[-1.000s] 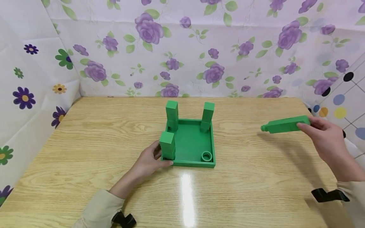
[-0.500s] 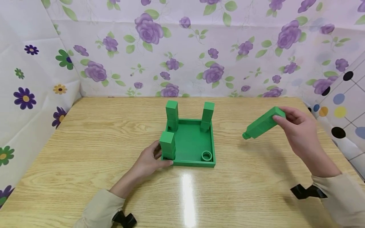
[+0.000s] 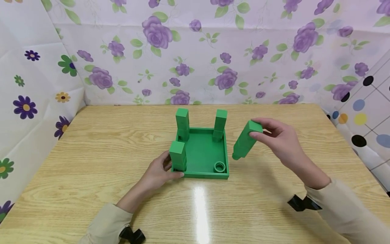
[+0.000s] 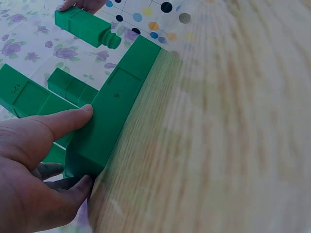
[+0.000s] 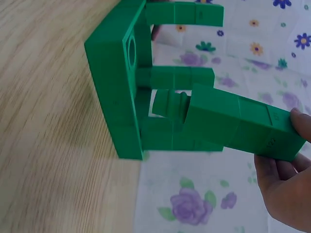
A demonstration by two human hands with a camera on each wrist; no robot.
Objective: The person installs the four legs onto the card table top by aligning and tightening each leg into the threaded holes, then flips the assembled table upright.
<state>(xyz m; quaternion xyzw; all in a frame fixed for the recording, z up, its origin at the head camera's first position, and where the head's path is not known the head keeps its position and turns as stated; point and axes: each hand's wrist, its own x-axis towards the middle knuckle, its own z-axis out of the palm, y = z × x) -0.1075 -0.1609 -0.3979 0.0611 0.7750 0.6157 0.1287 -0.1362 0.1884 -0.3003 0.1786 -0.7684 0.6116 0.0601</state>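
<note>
A green square tray (image 3: 204,154) with low walls sits on the table, a green square post standing at three of its corners. At its front right corner is a round threaded socket (image 3: 219,166). My left hand (image 3: 159,172) grips the front left corner beside the near post (image 3: 178,156), thumb along the front wall (image 4: 109,116). To the right of the tray, my right hand (image 3: 278,140) pinches the top end of a loose green square post (image 3: 247,139) between thumb and fingers. That post tilts, its narrower threaded end (image 5: 170,103) pointing down toward the tray.
Wood-grain table (image 3: 115,135) surrounds the tray. A flowered sheet (image 3: 201,51) hangs behind it, with patterned sheets on both sides. The two back posts (image 3: 182,123) rise above the tray's far wall.
My right hand has carried the loose post leftward from the table's right side to beside the tray, turning it from nearly level to steeply tilted. The left hand and tray stay put.
</note>
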